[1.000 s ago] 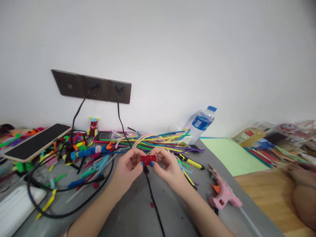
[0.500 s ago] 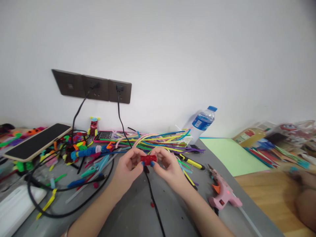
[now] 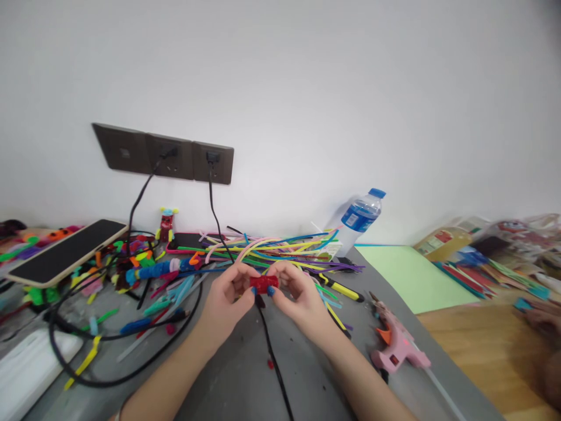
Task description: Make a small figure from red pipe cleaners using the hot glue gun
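Between both hands, over the middle of the grey table, is a small red roll (image 3: 264, 285), seemingly of coiled pipe cleaner. My left hand (image 3: 231, 295) pinches its left end with thumb and fingers. At the other end, the thumb and fingers of my right hand (image 3: 298, 295) close on it the same way. Behind the hands lies a loose bundle of coloured pipe cleaners (image 3: 272, 245). A blue coiled pipe-cleaner piece (image 3: 160, 269) rests to the left, with a small red figure (image 3: 166, 225) standing beyond it.
A pink glue gun (image 3: 397, 345) lies at right, near a yellow-and-black utility knife (image 3: 344, 287). A water bottle (image 3: 362, 216) leans against the wall. Black cables (image 3: 274, 351) cross the table. A phone (image 3: 68, 251) lies left. Green paper (image 3: 412, 278) and another person's hand (image 3: 543, 318) are far right.
My hands and the red roll hold nearly the same pose. The screen of the pink-edged phone at the back has gone dark. The other person's hand at far right has shifted.
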`<state>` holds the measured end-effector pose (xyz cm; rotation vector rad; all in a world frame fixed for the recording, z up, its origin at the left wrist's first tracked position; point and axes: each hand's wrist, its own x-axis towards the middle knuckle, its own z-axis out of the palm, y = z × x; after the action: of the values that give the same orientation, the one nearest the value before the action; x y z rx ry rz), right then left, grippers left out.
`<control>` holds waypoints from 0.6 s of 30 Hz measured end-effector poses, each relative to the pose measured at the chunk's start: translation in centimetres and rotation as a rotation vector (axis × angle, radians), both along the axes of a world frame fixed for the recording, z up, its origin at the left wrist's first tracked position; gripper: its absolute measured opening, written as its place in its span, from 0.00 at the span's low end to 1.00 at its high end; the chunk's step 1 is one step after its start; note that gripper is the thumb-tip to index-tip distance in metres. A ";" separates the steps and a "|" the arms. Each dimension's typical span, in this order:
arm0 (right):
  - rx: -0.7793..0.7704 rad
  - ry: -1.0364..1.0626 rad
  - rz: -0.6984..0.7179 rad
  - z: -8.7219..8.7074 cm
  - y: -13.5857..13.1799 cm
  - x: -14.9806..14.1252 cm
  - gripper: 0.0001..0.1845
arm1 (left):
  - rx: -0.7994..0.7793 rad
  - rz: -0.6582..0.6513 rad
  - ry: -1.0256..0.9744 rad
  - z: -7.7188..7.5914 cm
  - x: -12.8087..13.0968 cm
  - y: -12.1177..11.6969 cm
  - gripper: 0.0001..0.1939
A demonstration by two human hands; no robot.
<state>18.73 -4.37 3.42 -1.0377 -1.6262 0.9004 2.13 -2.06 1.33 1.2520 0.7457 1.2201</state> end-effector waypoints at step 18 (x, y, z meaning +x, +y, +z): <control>-0.020 -0.005 -0.001 0.2 -0.1 0.0 0.08 | 0.010 -0.003 0.002 -0.1 0.0 0.1 0.10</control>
<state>18.70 -4.48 3.61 -1.0550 -1.6243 0.9158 2.16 -2.00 1.26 1.2619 0.7397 1.2220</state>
